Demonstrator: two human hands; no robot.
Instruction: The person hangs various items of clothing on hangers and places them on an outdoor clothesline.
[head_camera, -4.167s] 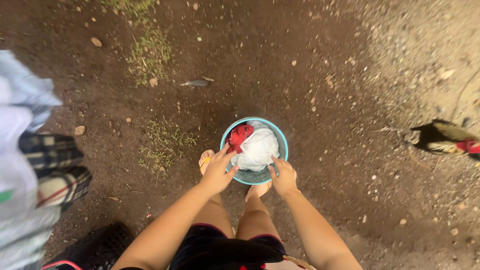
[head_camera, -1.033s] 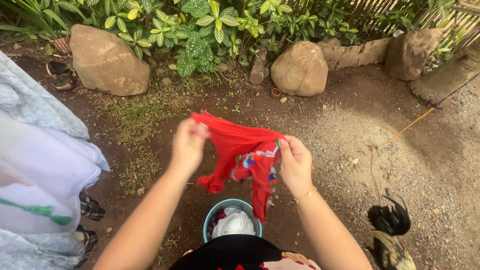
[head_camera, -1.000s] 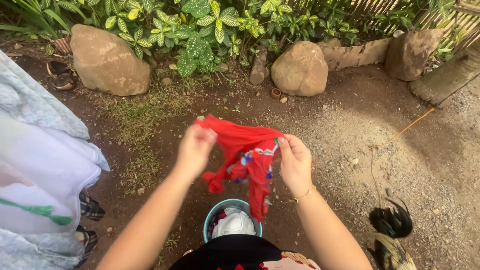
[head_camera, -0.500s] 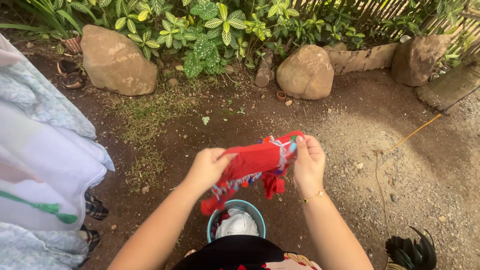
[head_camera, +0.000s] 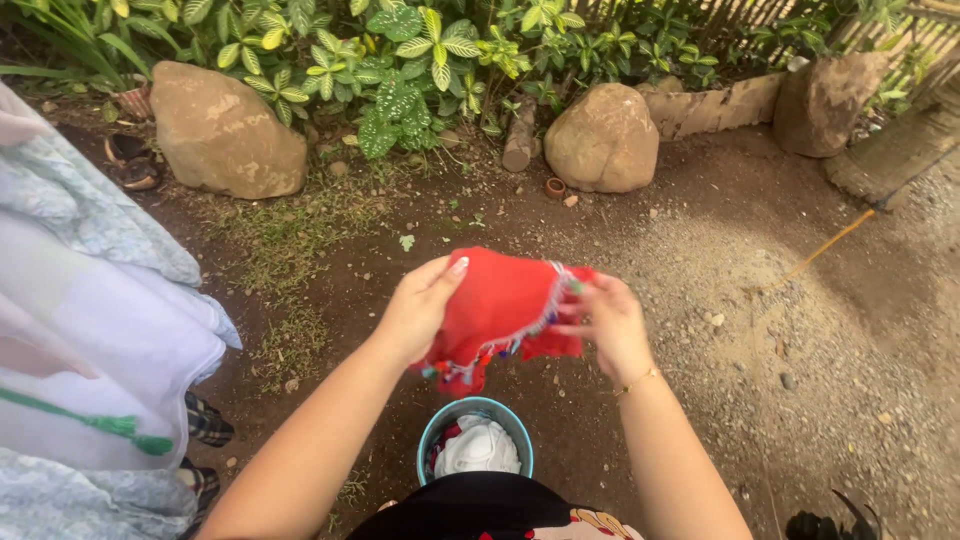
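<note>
Two hands, left hand (head_camera: 418, 312) and right hand (head_camera: 607, 322), clamped on red cloth (head_camera: 500, 305), above blue bucket (head_camera: 432, 450)

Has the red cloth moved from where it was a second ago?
Yes. The red cloth now sits lower and more bunched between both hands, hanging just above the blue bucket instead of spread out higher above it.

From my remote seat I find no package, label, sign or screen anywhere in the head view.
</note>
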